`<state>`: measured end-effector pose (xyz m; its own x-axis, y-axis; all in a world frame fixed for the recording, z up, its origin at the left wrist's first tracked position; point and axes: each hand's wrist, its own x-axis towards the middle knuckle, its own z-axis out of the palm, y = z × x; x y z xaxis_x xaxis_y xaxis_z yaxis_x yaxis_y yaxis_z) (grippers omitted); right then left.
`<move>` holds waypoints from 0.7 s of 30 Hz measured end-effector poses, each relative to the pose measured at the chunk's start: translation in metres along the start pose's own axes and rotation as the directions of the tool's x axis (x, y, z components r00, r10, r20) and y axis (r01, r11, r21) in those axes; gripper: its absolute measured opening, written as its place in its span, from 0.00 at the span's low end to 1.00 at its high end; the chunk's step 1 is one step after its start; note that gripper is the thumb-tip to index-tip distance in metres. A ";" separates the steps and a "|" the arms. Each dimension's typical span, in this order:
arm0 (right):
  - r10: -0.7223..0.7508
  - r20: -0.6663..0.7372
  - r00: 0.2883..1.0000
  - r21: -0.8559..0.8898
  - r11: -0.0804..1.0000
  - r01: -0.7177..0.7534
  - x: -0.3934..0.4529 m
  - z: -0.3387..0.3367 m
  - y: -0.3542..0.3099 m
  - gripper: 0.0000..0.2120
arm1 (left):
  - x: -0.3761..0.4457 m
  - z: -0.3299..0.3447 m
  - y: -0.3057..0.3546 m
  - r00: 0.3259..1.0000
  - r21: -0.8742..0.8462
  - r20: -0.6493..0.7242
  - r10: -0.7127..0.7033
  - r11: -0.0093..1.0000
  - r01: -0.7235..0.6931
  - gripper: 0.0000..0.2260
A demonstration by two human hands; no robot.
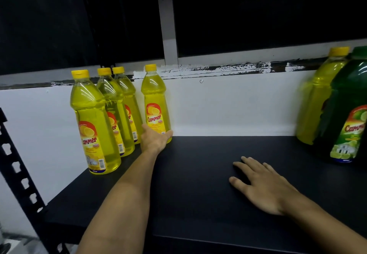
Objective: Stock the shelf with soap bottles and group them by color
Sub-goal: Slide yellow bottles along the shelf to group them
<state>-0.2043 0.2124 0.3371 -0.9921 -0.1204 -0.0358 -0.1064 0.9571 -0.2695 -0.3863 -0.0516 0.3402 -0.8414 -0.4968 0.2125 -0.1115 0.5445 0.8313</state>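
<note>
Three yellow soap bottles (95,122) stand in a row at the left end of the black shelf (198,194). A fourth yellow bottle (155,102) stands upright just right of them, against the white back wall. My left hand (154,139) grips its base, thumb on the left side and fingers round the right. My right hand (262,184) lies flat on the shelf board with fingers spread and holds nothing. At the right end a green bottle (345,110) stands in front of another yellow bottle (319,98).
A black perforated shelf upright (17,166) runs down the left edge. The white wall (228,106) closes the back of the shelf, with a dark window and grey frame (168,25) above. Bare shelf board lies between the two groups of bottles.
</note>
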 end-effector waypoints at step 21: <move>-0.017 -0.027 0.999 0.006 1.000 0.017 0.006 0.007 0.008 0.30 | 0.007 0.001 -0.004 1.000 -0.063 0.006 0.014 0.998 -0.013 0.40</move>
<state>-0.2106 0.2173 0.3279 -0.9916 -0.1291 -0.0054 -0.1226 0.9534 -0.2758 -0.3922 -0.0564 0.3374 -0.8459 -0.4854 0.2211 -0.0667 0.5076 0.8590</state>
